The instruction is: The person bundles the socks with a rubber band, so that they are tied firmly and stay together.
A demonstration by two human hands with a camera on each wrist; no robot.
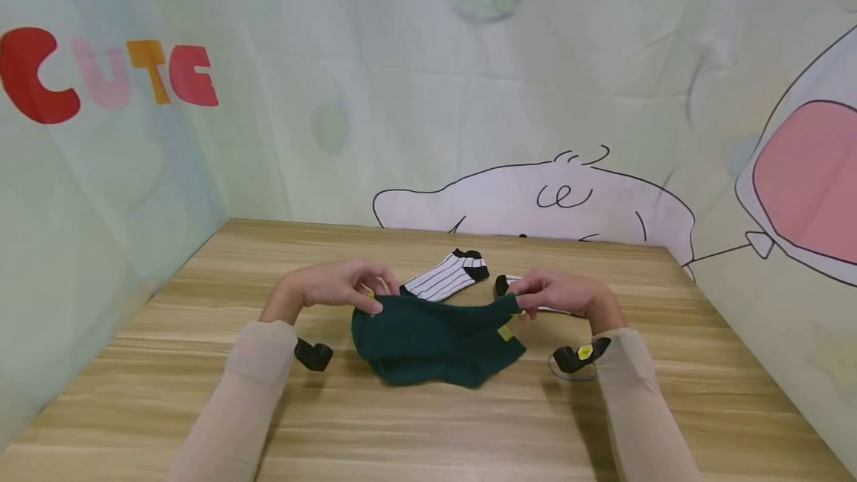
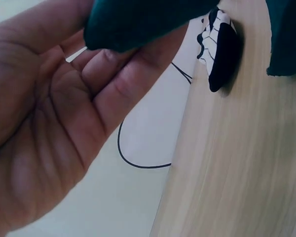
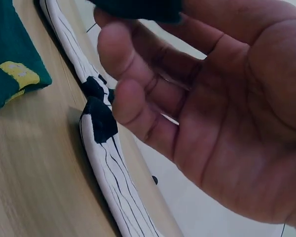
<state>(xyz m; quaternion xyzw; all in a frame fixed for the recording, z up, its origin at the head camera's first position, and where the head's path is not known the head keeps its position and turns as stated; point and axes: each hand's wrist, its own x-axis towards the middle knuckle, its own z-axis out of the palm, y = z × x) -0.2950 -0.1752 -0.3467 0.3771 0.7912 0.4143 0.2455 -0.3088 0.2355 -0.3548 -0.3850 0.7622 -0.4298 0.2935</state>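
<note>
A dark green cloth item (image 1: 435, 341) with yellow patches hangs between both hands above the table; its exact kind is unclear. My left hand (image 1: 341, 287) pinches its upper left corner between thumb and fingers. At the upper right corner, my right hand (image 1: 559, 292) pinches the cloth. The lower edge droops, and a yellow patch (image 3: 20, 74) shows on a hanging part in the right wrist view. Just behind the cloth lies a white sock (image 1: 442, 277) with black stripes. A second striped sock (image 3: 116, 177) lies behind the right hand, mostly hidden in the head view.
The wooden table (image 1: 201, 363) runs back to a printed cloth backdrop (image 1: 301, 132). Side hangings enclose the table at left and right. A small black camera (image 1: 313, 355) sits on the left wrist, another camera (image 1: 581, 355) on the right.
</note>
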